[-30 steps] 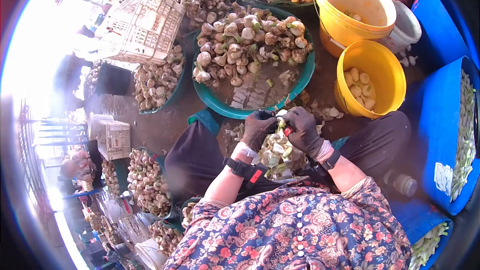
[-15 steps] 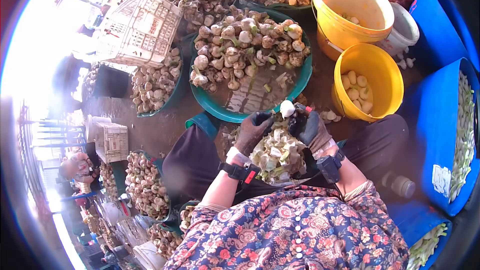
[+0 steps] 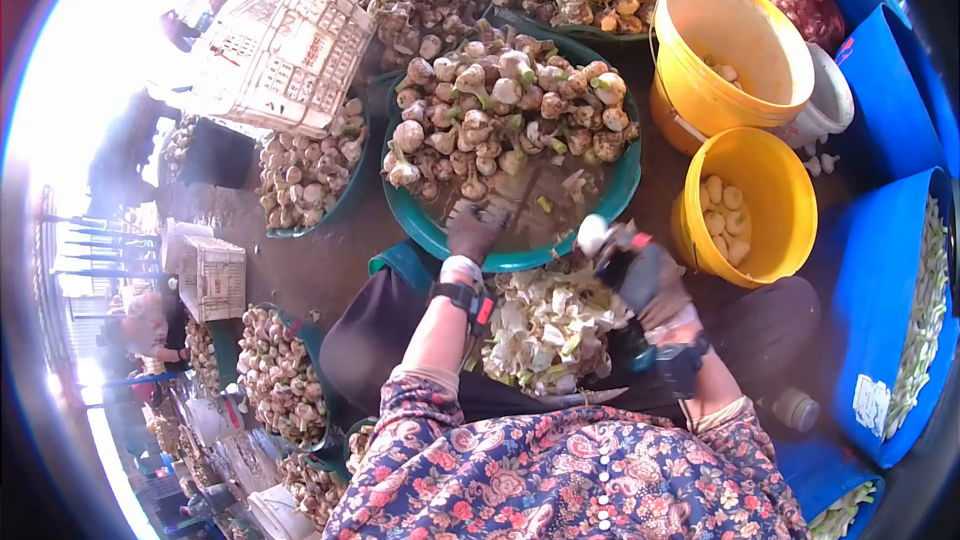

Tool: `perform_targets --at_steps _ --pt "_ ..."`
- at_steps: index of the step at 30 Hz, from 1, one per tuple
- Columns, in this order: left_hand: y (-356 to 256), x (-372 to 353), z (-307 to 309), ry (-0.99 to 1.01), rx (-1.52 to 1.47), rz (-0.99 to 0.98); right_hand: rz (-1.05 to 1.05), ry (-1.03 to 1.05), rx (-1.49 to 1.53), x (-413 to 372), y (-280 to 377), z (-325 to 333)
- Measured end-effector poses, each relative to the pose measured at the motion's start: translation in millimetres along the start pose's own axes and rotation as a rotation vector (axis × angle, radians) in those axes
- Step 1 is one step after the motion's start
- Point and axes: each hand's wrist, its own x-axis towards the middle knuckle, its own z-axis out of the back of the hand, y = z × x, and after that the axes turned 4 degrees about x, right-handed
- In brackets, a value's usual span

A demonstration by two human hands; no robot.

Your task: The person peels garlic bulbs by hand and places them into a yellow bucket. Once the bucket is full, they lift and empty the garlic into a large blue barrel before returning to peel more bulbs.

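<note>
My left hand (image 3: pixel 476 230), in a dark glove, reaches over the near rim of a green tub (image 3: pixel 402 212); its fingers are stretched out below a heap of unpeeled garlic bulbs (image 3: pixel 470 125). Nothing shows in it. My right hand (image 3: pixel 645 285), gloved and blurred by motion, holds a white peeled garlic bulb (image 3: pixel 592 234) at its fingertips, just off the tub's near right rim. A small red piece shows at these fingers; I cannot make out what it is. Between my legs lies a pile of garlic skins (image 3: pixel 545 335), below both hands.
To the right stands a yellow bucket (image 3: pixel 795 202) with peeled bulbs, behind it a larger yellow bucket (image 3: pixel 735 20). Blue bins (image 3: pixel 865 310) line the right edge. White crates (image 3: pixel 290 50) and more garlic tubs (image 3: pixel 285 380) stand left. A person (image 3: pixel 150 330) is far left.
My left hand has moved away from the right, forward and left over the tub. My right hand has shifted right and down a little, still with the white bulb. The view has tilted slightly.
</note>
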Motion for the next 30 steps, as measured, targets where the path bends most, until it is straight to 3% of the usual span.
perform_targets --at_steps 1,2,3,4,6,7,8,10,11,12,14,16,18,19,22,26,28,29,30 --pt "9 23 -3 -0.089 0.011 -0.006 0.13 0.083 0.138 -11 17 -36" --pt "22 47 -12 -0.176 0.02 -0.01 0.126 0.135 0.31 -24 36 -69" --pt "25 67 -14 -0.126 -0.027 0.054 0.295 0.337 -0.068 -35 51 -89" --pt "27 81 -18 -0.075 -0.043 0.109 0.293 0.366 -0.162 -47 62 -114" --pt "34 109 -31 0.028 -0.076 0.215 0.36 0.296 -0.409 -38 70 -108" --pt "38 116 -42 -0.106 0.014 0.067 0.383 0.177 -0.565 -32 65 -99" --pt "43 122 -54 -0.045 0.035 0.134 0.4 0.053 -0.718 -26 54 -84" --pt "-2 80 -11 0.076 0.087 0.279 0.363 -0.074 -0.814 -15 28 -50" --pt "29 95 -46 -0.13 0.019 0.182 0.247 -0.132 -0.793 -13 19 -39" --pt "28 84 -45 0.003 -0.145 0.105 0.181 -0.238 -0.81 2 9 -17" --pt "3 38 -36 0.276 -0.471 -0.05 0.254 -0.229 -0.983 16 -12 7" --pt "-33 -21 -25 0.391 -0.686 -0.16 0.633 -0.17 -1.439 27 -24 15" --pt "-65 -65 -3 0.218 -0.215 -0.473 0.645 -0.24 -1.601 19 -28 3" --pt "-80 -85 7 0.263 -0.262 -0.493 0.653 -0.271 -1.684 13 -25 -2" --pt "-93 -115 10 0.115 -0.201 -0.601 0.641 -0.298 -1.773 -2 -21 -11" --pt "-96 -127 20 0.11 -0.226 -0.632 0.68 -0.2 -1.878 -12 -19 -10" --pt "-96 -127 25 0.099 -0.285 -0.658 0.65 -0.078 -1.715 -14 -17 -5" --pt "-95 -129 29 0.203 -0.324 -0.602 0.629 -0.021 -1.632 -16 -15 -2" --pt "-100 -133 42 0.307 -0.362 -0.546 0.465 -0.029 -1.401 -22 -12 -3"
